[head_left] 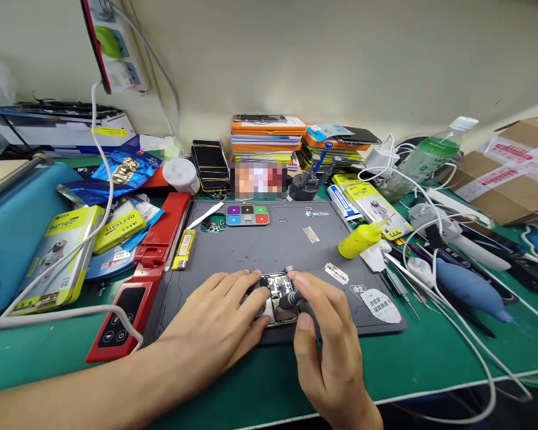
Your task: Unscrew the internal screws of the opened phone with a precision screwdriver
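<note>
Grey and rubbery, the work mat [269, 239] marked "WKTOO" carries an opened phone [278, 292] at its near edge, where the left hand [215, 325] lies flat and spread, fingertips pressing the phone's left side. The right hand [329, 352] is curled, thumb and forefinger pinched on a dark-handled screwdriver [291, 298] whose tip rests on the phone's exposed metal insides. A yellow squeeze bottle [361, 239] and a thin razor blade [336, 273] lie to the right, with yellow "BATTERY" boxes [58, 251] stacked well off to the left.

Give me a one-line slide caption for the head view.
Left hand steadies an opened phone on a grey mat while right hand works a screwdriver on it.
</note>
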The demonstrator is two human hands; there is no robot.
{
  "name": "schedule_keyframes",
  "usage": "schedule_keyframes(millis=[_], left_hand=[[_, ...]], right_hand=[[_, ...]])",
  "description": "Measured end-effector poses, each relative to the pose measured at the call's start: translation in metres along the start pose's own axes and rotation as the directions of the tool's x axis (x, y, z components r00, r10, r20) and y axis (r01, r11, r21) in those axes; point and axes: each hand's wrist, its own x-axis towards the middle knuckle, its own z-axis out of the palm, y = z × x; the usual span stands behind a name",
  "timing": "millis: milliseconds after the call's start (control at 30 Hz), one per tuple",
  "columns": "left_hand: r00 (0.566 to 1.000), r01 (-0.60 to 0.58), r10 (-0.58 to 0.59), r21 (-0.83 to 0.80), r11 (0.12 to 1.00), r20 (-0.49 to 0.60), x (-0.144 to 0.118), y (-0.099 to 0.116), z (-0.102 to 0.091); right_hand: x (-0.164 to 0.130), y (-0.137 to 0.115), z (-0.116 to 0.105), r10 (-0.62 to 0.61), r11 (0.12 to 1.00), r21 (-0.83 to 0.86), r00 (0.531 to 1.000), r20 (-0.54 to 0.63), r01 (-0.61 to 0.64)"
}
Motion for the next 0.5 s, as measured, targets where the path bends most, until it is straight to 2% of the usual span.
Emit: schedule_keyframes(millis=[200, 367, 500], left_hand=[[0.999, -0.001, 0.001, 0.003, 1.000, -0.043, -0.004, 0.000, 0.017], [0.998, 0.000, -0.002, -0.021, 1.000, -0.069, -0.009, -0.001, 0.018], [0.998, 0.011, -0.014, -0.042, 0.999, -0.066, -0.011, -0.002, 0.017]], right_hand=[[0.000, 0.000, 0.000, -0.017, 1.000, -0.004, 1.000, -0.008, 0.017], [-0.002, 0.000, 0.002, -0.018, 1.000, -0.012, 1.000, -0.016, 0.018], [-0.007, -0.001, 0.007, 0.028, 1.000, -0.009, 0.998, -0.062, -0.029]])
